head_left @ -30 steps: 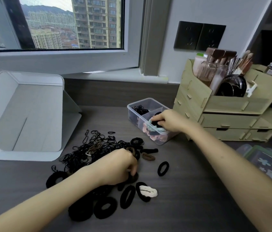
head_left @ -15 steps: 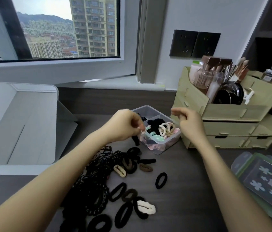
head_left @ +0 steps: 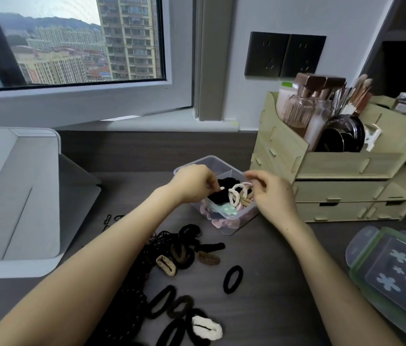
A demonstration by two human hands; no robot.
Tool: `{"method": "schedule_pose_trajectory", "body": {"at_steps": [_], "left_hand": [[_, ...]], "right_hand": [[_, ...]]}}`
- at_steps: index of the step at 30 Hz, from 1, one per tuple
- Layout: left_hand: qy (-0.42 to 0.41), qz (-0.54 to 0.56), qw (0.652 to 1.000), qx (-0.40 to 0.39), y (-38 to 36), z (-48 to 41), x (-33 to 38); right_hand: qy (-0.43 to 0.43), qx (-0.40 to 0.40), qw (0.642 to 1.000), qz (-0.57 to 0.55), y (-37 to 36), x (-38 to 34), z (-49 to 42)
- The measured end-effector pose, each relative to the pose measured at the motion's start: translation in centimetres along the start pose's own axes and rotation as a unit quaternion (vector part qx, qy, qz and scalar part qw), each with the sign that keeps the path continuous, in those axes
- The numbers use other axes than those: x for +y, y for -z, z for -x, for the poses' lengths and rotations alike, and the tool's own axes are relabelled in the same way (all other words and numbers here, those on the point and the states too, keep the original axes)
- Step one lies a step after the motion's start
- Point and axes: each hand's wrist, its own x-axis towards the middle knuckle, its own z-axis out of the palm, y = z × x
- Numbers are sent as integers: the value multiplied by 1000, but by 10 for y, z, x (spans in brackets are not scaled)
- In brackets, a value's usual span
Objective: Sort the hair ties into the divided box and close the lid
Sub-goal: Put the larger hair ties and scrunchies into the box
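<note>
A clear divided box [head_left: 222, 168] stands mid-table, its near compartment piled with black, pink, a dotted green and some cream hair ties [head_left: 238, 194]. My left hand [head_left: 192, 183] is over the box's left side, fingertips pinched on a black hair tie [head_left: 218, 196] lying on the heap. Beside the cream ties at the right rim, my right hand [head_left: 269, 194] has its fingers loosely curled and holds nothing. Loose hair ties [head_left: 179, 255] lie on the table in front, among them a single black ring [head_left: 233, 279] and a white one [head_left: 206, 327]. The flowered lid [head_left: 396, 273] lies at the right.
A wooden desk organiser [head_left: 334, 186] with brushes and cosmetics stands right behind the box. A white folding stand [head_left: 17, 201] occupies the left. A window ledge and wall run along the back.
My left hand lifted a black tie from the pile and brought it into the box. My right hand rose from the box, then came back down at its right rim.
</note>
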Motion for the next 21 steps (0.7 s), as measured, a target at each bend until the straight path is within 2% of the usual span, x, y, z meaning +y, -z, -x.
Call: {"method": "schedule_pose_trajectory", "body": {"at_steps": [2, 4, 6, 8, 13, 16, 18, 19, 21], "left_hand": [[2, -7, 1000, -22, 7, 7, -7], [0, 29, 998, -52, 15, 14, -12], [-1, 61, 996, -60, 19, 19, -14], [2, 73, 996, -52, 22, 22, -15], [17, 97, 995, -20, 29, 39, -21], [27, 114, 993, 1, 32, 55, -23], [33, 121, 992, 12, 34, 69, -25], [34, 119, 992, 16, 33, 76, -26], [30, 99, 995, 15, 31, 92, -28]], "right_hand": [[27, -42, 999, 2, 0, -4, -9], [60, -142, 988, 26, -6, -6, -16], [68, -261, 958, 98, -17, -7, -20], [54, -338, 924, 169, -24, -6, -25], [60, -449, 839, 303, -28, -16, -34], [59, -477, 813, 329, -26, -20, -34], [53, -470, 831, 292, -22, -21, -34], [42, -438, 861, 254, -19, -22, -33], [51, -315, 930, 180, -10, -27, -24]]}}
